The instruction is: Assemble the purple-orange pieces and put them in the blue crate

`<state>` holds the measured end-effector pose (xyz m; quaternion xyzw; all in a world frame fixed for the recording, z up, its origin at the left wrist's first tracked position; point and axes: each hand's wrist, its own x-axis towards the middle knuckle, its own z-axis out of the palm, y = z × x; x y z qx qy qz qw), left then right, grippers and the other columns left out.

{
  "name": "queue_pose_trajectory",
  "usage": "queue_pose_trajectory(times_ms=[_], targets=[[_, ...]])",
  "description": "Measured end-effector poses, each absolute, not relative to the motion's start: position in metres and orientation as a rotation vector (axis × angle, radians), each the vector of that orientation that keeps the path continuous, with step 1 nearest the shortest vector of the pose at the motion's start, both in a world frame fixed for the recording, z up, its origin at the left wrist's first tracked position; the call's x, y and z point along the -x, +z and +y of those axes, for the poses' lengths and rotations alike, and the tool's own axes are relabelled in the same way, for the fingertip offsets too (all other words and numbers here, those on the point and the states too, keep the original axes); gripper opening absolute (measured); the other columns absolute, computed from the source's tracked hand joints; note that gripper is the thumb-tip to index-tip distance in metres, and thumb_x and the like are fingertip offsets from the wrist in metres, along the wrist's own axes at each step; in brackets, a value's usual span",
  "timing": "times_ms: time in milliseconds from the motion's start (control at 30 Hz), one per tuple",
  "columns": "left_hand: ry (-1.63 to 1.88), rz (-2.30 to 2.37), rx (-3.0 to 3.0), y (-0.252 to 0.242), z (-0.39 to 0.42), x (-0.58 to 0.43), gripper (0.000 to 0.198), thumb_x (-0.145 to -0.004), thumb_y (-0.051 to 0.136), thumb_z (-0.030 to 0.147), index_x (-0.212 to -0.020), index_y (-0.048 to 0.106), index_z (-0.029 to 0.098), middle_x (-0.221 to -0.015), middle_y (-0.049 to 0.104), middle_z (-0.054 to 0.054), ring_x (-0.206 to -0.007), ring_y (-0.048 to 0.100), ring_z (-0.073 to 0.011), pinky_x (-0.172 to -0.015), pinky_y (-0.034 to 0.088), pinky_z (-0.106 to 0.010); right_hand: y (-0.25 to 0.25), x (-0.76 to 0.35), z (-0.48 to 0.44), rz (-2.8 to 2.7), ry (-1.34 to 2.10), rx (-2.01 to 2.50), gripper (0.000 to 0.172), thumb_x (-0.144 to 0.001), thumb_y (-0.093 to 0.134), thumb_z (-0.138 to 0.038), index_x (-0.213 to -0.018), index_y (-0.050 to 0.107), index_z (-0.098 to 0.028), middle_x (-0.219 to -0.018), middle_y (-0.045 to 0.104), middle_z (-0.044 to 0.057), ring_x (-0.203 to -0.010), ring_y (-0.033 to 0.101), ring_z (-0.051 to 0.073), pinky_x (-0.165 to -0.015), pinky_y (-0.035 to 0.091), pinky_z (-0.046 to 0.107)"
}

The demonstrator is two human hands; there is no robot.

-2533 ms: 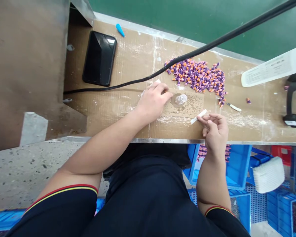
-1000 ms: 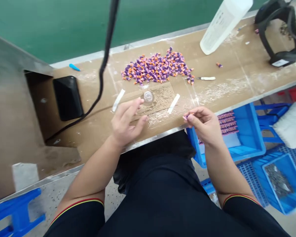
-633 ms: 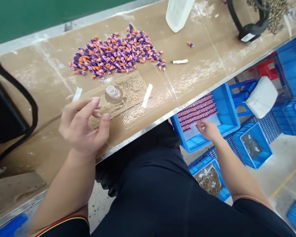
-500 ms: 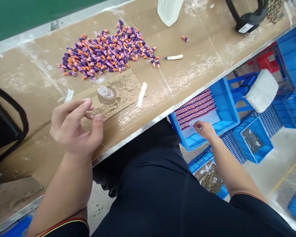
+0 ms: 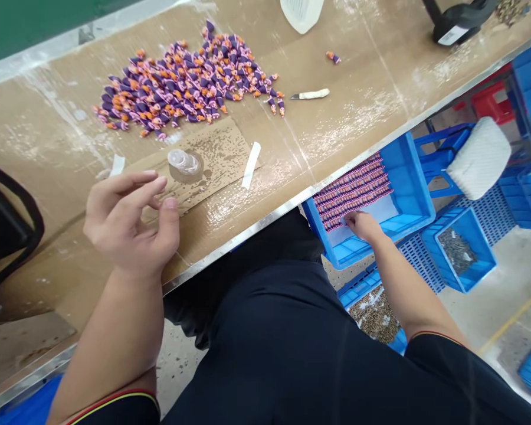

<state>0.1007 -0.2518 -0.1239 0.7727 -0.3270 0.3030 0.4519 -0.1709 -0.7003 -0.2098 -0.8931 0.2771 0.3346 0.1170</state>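
My left hand (image 5: pixel 135 221) hovers over the table's near edge, its fingers curved and apart with nothing between them. Just beyond it, a small clear cup (image 5: pixel 183 161) stands on a wet-spotted cardboard piece (image 5: pixel 225 144). Over the blue crate (image 5: pixel 409 177), my right hand (image 5: pixel 363 225) has its fingers pinched together at the end of the rows of small purple and pink pieces (image 5: pixel 351 192); what they hold is too small to name. A heap of purple, orange and pink figures (image 5: pixel 181 82) covers the table's far side.
On the table are a white-handled knife (image 5: pixel 312 94), a lone figure (image 5: pixel 333 57), a white strip (image 5: pixel 251 165), a white container (image 5: pixel 301 13) and a black stand (image 5: pixel 462 23). Beside the crate are a blue stool (image 5: pixel 446 150) and a bin of grey pieces (image 5: pixel 458 251).
My right hand has moved slightly up and left, closer to the rows in the crate. My left hand's thumb and fingers have shifted a little. The view has tilted slightly.
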Motion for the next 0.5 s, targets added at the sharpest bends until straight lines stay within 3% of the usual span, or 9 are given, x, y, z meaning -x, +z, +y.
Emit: queue_pose_trajectory(times_ms=[133,267,400,500], targets=[[0.671,-0.701,-1.978,-0.125,-0.249,-0.099,0.037,-0.074,0.077,0.042,-0.107,0.086,0.028,-0.108,0.079,-0.012,-0.088,0.074,-0.0273,-0.065,0.063,-0.043,-0.206,0.172,-0.698,0.891,0.969,2.605,0.029,-0.107,0.064,-0.022,-0.130,0.081,-0.019,-0.122,0.087,0.014,-0.116,0.081,0.028,-0.097,0.058,0.031],[0.629,-0.721,-1.996,-0.125,-0.247,-0.099,0.035,-0.075,0.078,0.041,-0.106,0.085,0.027,-0.110,0.078,-0.013,-0.092,0.072,-0.0283,-0.071,0.065,-0.046,-0.207,0.176,-0.696,1.008,0.991,2.561,0.026,-0.111,0.065,-0.031,-0.123,0.082,-0.016,-0.115,0.087,0.018,-0.111,0.083,0.028,-0.095,0.058,0.033],[0.586,-0.617,-2.094,-0.120,-0.251,-0.097,0.031,-0.071,0.075,0.048,-0.093,0.085,0.027,-0.104,0.079,-0.012,-0.090,0.071,-0.0284,-0.074,0.065,-0.048,-0.215,0.176,-0.691,1.069,1.031,2.474,0.028,-0.113,0.067,-0.040,-0.114,0.080,-0.015,-0.093,0.084,0.008,-0.093,0.082,0.022,-0.097,0.062,0.038],[0.597,-0.637,-2.083,-0.118,-0.253,-0.095,0.029,-0.071,0.076,0.047,-0.091,0.085,0.029,-0.105,0.079,-0.011,-0.088,0.070,-0.0273,-0.073,0.065,-0.047,-0.218,0.175,-0.689,1.091,1.025,2.424,0.029,-0.114,0.068,-0.042,-0.110,0.079,-0.015,-0.089,0.081,0.003,-0.085,0.080,0.018,-0.096,0.065,0.040]])
